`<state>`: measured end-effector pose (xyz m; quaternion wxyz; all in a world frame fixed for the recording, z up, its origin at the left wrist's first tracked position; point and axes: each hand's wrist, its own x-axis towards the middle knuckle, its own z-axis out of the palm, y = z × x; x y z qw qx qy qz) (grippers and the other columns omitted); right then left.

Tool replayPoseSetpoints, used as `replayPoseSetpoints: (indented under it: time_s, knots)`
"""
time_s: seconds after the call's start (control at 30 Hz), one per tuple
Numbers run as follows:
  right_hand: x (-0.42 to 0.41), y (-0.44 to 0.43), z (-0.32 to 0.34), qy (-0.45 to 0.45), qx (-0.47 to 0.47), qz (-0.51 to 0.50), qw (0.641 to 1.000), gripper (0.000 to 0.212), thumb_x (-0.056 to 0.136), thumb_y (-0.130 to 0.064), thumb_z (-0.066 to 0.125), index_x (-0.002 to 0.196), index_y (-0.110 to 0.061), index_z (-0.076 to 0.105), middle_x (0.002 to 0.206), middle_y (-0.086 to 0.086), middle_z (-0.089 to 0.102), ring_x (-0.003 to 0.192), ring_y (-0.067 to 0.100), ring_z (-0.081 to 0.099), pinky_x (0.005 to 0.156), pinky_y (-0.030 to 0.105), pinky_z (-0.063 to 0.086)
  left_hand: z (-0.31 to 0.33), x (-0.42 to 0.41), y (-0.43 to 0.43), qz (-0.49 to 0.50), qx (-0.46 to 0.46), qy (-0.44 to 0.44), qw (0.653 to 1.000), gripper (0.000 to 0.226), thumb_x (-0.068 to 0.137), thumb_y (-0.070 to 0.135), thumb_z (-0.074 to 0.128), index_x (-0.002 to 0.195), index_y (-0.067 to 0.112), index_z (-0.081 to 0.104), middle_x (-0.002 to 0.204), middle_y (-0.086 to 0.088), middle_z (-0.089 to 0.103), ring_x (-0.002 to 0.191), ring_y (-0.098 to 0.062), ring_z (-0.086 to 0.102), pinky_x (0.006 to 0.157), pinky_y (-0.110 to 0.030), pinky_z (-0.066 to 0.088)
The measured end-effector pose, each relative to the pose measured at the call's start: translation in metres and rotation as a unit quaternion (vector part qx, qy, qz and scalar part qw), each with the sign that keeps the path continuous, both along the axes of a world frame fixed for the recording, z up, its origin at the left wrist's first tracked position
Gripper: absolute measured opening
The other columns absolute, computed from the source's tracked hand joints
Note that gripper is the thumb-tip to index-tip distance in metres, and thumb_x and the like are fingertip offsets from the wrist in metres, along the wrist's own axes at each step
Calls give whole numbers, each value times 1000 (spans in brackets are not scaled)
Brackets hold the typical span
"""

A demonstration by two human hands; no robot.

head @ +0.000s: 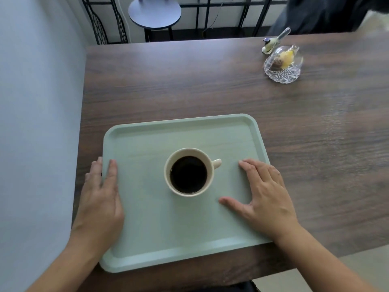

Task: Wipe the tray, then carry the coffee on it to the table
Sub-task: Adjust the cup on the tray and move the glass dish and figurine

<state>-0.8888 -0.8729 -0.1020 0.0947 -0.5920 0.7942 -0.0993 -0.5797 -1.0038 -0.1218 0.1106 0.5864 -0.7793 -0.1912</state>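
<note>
A pale green tray (pixel 181 131) lies flat on the dark wooden table (pixel 189 85), near its front left corner. A cream cup (pixel 190 171) full of black coffee stands upright in the tray's middle, handle pointing right. My left hand (pixel 101 197) rests along the tray's left edge, thumb on the tray surface and fingers outside the rim. My right hand (pixel 263 197) lies flat over the right edge with its fingers spread on the tray. Neither hand is closed around the rim.
A cut-glass lidded dish (pixel 283 66) with sweets and a small bird figurine (pixel 271 44) stand at the table's far right. A wall (pixel 37 102) runs along the left side. A round dark stool (pixel 154 12) and a metal rack stand beyond the table.
</note>
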Motion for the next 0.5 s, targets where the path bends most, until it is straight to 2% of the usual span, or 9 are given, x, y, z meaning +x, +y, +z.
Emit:
replayPoseSetpoints:
  time_s: [0.13,0.23,0.3,0.33,0.43,0.5]
  knots:
    - [-3,-2,2,-3,4,6,1000,93,76,-83,45,139,-15,48,137,1,50,127,20,43,114,41,30,-4,-1,-4,-11,1,-27,1000,60,88,15,28,148,7,29,154,-28,21,144,-38,13,118,-48,9]
    - [-10,-2,6,-83,-69,-14,994,83,76,-75,59,134,-16,51,131,-1,51,122,17,43,108,34,36,0,-4,-9,-5,-30,-14,999,58,87,22,32,140,1,42,148,-32,31,137,-46,23,114,-56,17]
    - [-24,-9,12,-149,-160,-81,972,74,75,-64,68,128,-15,53,124,-3,51,118,16,45,104,25,34,18,-16,-23,4,-46,38,998,61,85,32,33,136,2,47,146,-29,36,136,-44,28,113,-49,16]
    - [-35,-17,15,-170,-202,-125,956,72,74,-60,71,127,-15,53,121,-3,51,115,16,47,103,24,35,30,-27,-32,-2,-50,69,996,61,84,34,35,136,5,47,146,-24,38,136,-39,29,114,-42,16]
    - [-79,-55,17,-232,-272,-263,896,82,68,-57,79,130,-15,47,123,1,49,116,18,48,104,36,41,66,-74,-69,-61,-61,150,985,50,88,29,45,136,14,46,142,-11,44,135,-23,36,113,-28,21]
    - [-112,-88,15,-252,-279,-317,871,94,64,-58,83,136,-16,40,131,4,44,122,19,44,109,37,38,81,-122,-100,-107,-52,192,974,47,91,25,52,136,15,45,135,-7,47,126,-16,44,109,-28,30]
